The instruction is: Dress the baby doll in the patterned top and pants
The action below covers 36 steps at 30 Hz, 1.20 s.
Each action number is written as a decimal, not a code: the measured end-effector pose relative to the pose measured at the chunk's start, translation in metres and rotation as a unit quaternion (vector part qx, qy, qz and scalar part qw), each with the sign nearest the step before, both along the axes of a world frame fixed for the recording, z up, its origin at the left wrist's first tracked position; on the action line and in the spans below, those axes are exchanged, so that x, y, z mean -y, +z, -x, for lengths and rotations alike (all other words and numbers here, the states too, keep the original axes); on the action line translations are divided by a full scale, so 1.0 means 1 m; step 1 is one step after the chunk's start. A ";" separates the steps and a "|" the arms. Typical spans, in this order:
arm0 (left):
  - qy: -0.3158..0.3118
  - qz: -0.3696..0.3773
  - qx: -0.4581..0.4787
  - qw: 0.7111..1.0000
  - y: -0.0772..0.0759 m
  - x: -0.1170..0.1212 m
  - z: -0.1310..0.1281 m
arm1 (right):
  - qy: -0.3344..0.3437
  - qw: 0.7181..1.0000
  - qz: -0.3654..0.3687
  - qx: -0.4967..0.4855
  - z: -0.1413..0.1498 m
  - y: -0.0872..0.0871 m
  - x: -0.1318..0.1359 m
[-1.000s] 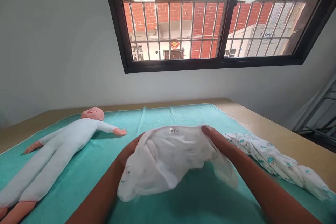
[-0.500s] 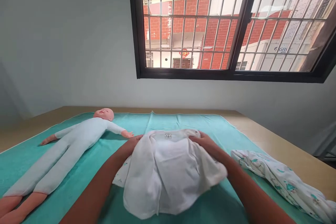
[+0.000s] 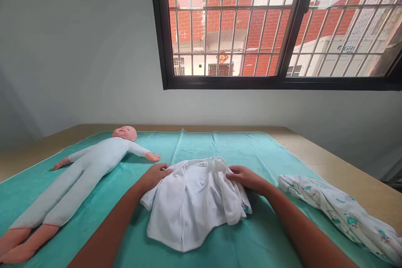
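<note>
A small white baby shirt [image 3: 191, 205] lies between my hands on the green cloth, its collar with a printed label pointing away from me. My left hand [image 3: 156, 176] is closed on the shirt's left shoulder, thumb and fingers at the edge of the fabric. At the opposite shoulder, my right hand [image 3: 246, 177] pinches the bunched fabric. The front panels hang loose towards me, and a bit of coloured print shows at the right sleeve. Left of the shirt, a baby doll [image 3: 97, 159] in a white cloth body lies on its back with its arms spread.
A folded white garment with green print [image 3: 339, 213] lies at the right edge of the green cloth [image 3: 245, 146]. The cloth covers a wooden table [image 3: 329, 167] against a grey wall. Above is a barred window [image 3: 232, 29].
The shirt has come down onto the cloth, and its right side has gathered inward under my right hand. Both hands stay at the shoulders. The view has tilted slightly.
</note>
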State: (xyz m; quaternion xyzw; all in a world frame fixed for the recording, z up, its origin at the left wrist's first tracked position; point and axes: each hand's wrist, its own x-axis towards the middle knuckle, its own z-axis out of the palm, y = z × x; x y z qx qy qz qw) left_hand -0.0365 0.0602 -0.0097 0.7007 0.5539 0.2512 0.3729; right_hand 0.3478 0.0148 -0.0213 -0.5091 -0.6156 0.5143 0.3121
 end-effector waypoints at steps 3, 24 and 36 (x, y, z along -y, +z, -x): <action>0.059 -0.082 0.006 0.995 -0.001 -0.007 0.002 | -0.020 0.999 0.011 -0.023 0.004 -0.004 -0.002; -0.032 -0.409 -0.141 0.901 -0.013 0.036 -0.061 | -0.263 0.947 -0.111 -0.147 0.004 -0.032 -0.024; -0.347 -0.246 -0.094 0.900 -0.029 0.100 -0.078 | -0.372 0.896 -0.238 0.049 -0.042 -0.038 -0.034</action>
